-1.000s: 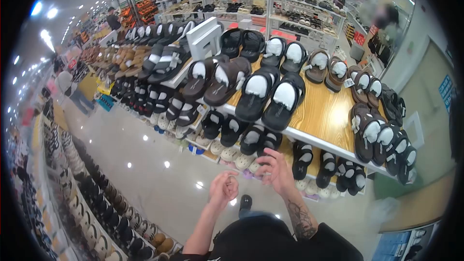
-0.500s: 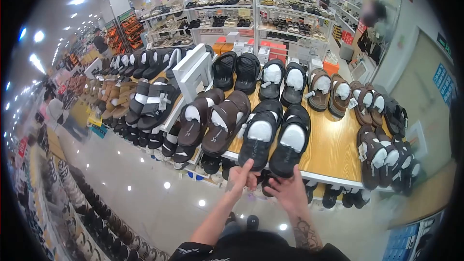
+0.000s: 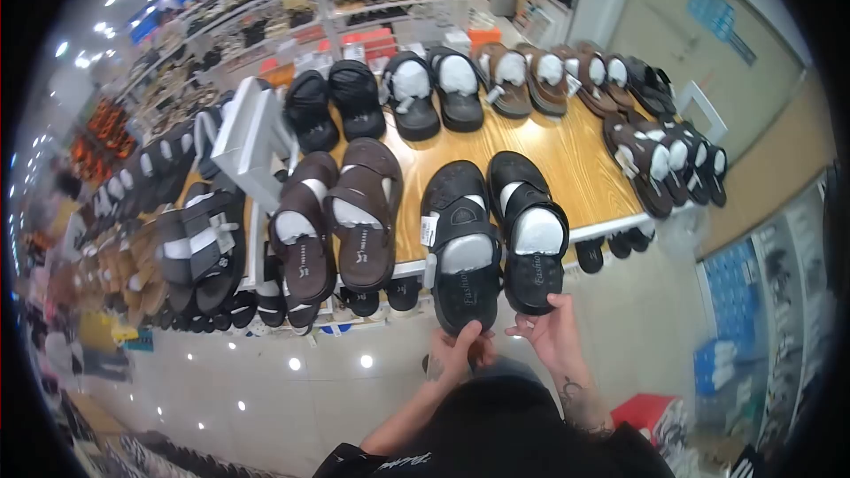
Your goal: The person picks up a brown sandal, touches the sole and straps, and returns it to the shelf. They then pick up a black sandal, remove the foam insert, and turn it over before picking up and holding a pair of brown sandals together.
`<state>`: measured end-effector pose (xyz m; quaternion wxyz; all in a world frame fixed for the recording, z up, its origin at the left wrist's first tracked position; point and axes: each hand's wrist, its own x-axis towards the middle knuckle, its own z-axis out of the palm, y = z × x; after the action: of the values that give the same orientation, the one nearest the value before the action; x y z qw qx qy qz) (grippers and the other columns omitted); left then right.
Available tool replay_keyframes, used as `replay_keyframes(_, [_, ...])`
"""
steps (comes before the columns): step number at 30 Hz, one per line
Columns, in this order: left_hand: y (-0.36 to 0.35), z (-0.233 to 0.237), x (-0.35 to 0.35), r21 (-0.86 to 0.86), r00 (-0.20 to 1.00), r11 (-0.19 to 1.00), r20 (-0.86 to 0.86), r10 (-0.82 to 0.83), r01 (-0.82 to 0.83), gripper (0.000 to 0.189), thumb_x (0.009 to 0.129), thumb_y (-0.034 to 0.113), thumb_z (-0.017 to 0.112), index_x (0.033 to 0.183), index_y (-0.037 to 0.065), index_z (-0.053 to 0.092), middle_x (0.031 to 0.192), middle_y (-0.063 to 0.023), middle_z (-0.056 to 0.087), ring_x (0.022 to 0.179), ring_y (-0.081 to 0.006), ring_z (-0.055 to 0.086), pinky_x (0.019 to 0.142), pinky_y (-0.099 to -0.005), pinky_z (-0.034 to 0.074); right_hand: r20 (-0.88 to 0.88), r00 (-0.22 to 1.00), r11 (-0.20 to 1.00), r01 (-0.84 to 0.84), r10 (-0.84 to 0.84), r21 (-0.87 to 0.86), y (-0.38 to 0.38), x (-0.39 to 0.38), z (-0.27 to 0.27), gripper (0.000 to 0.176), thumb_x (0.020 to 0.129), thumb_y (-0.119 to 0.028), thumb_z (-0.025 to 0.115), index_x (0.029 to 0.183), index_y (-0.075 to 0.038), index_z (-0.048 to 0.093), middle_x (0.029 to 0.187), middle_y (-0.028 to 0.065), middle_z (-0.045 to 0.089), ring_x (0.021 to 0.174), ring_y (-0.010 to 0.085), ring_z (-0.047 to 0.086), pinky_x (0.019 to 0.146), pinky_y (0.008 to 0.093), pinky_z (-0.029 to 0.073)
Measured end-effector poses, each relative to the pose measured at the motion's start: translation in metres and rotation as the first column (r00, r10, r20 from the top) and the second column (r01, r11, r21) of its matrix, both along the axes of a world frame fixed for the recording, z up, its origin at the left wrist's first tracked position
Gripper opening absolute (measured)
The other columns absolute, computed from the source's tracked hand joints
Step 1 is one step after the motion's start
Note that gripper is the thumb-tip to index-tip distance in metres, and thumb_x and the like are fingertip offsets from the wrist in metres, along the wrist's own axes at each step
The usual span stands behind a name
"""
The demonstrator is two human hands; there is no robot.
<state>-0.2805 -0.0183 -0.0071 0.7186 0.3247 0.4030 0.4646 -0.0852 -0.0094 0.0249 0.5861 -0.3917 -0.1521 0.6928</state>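
Two black sandals stuffed with white paper lie side by side at the front edge of the wooden display table. My left hand pinches the heel of the left black sandal, which has a white tag on its strap. The thumb of my right hand rests on the heel of the right black sandal, its fingers curled beneath. Just left of them is a pair of brown sandals. Behind stand black sandals and brown ones.
A white frame stand rises at the table's left. More brown sandals line its right end. Shoe racks fill the background. Below the tabletop hang more dark shoes. A red item lies at lower right.
The view has turned right and down. The two black sandals now stand farther apart from the back row, nearer the front, with both hands still at their heels.
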Motion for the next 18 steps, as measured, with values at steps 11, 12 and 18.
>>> replay_keyframes(11, [0.031, -0.003, -0.027, 0.114, 0.991, 0.988, 0.082, -0.11, 0.1, 0.033, 0.098, 0.008, 0.057, 0.126, -0.006, 0.045, 0.097, -0.0216, 0.068, 0.068, -0.0302, 0.071, 0.055, -0.0364, 0.059, 0.131, 0.991, 0.998, -0.027, 0.02, 0.051, -0.003, -0.01, 0.005, 0.045, 0.099, -0.011, 0.06, 0.136, -0.008, 0.035, 0.107, 0.0171, 0.064, 0.08, 0.0274, 0.07, 0.062, 0.0442, 0.065])
replay_keyframes(12, [0.033, -0.011, -0.024, 0.106, 0.995, 0.991, 0.047, -0.087, 0.081, 0.034, 0.097, 0.001, 0.058, 0.127, -0.005, 0.044, 0.097, -0.0214, 0.067, 0.069, -0.0287, 0.071, 0.057, -0.036, 0.06, 0.126, 0.992, 0.998, -0.03, 0.023, 0.06, -0.002, -0.007, -0.003, 0.045, 0.099, -0.012, 0.06, 0.136, -0.007, 0.035, 0.108, 0.0176, 0.065, 0.082, 0.0286, 0.071, 0.062, 0.0442, 0.065])
replay_keyframes(18, [0.031, -0.037, -0.009, 0.193, 0.99, 0.981, -0.133, 0.056, -0.029, 0.031, 0.092, -0.003, 0.058, 0.121, -0.005, 0.049, 0.093, -0.0158, 0.068, 0.069, -0.0239, 0.071, 0.056, -0.0311, 0.056, 0.16, 0.985, 0.993, -0.084, 0.069, 0.085, 0.007, 0.006, -0.027, 0.048, 0.098, -0.01, 0.061, 0.138, -0.005, 0.035, 0.111, 0.0187, 0.065, 0.084, 0.0315, 0.073, 0.062, 0.0425, 0.064])
